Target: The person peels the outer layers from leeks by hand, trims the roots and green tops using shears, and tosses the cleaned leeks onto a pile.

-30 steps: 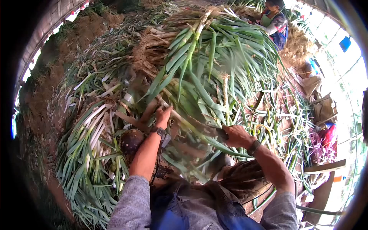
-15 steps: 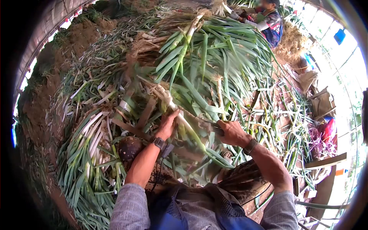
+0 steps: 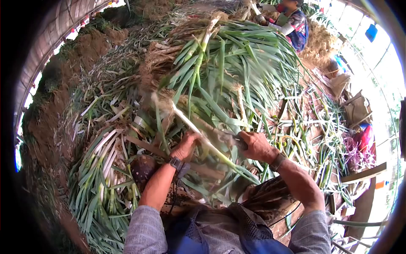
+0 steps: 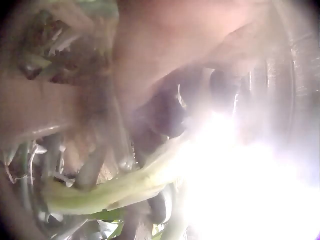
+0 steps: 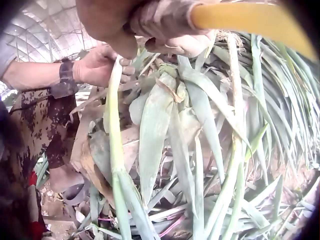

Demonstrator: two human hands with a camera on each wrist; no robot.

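My left hand [image 3: 186, 146] grips a long leek [image 3: 198, 133] by its pale stalk, root end up to the left and green leaves trailing down toward my lap. My right hand [image 3: 253, 146] is just to the right, curled round a yellow-handled tool [image 5: 250, 20] whose blurred blade end [image 3: 222, 135] lies against the stalk. In the right wrist view the left hand [image 5: 102, 65] pinches the same leek [image 5: 114, 140], with limp outer leaves hanging beside it. The left wrist view is blurred and glare-filled, showing only a palm [image 4: 165, 45] and a pale green stalk [image 4: 110, 190].
A big heap of leeks [image 3: 237, 63] rises straight ahead. A row of white-stalked leeks [image 3: 105, 156] lies at the left beside an earth bank [image 3: 55, 97]. Another person [image 3: 294, 21] works at the far back. Leaf scraps and wooden boards [image 3: 363, 173] cover the right side.
My left hand has come down and closer to me, bringing the leek with it. The right hand has moved slightly left, and its tool now lies against the stalk.
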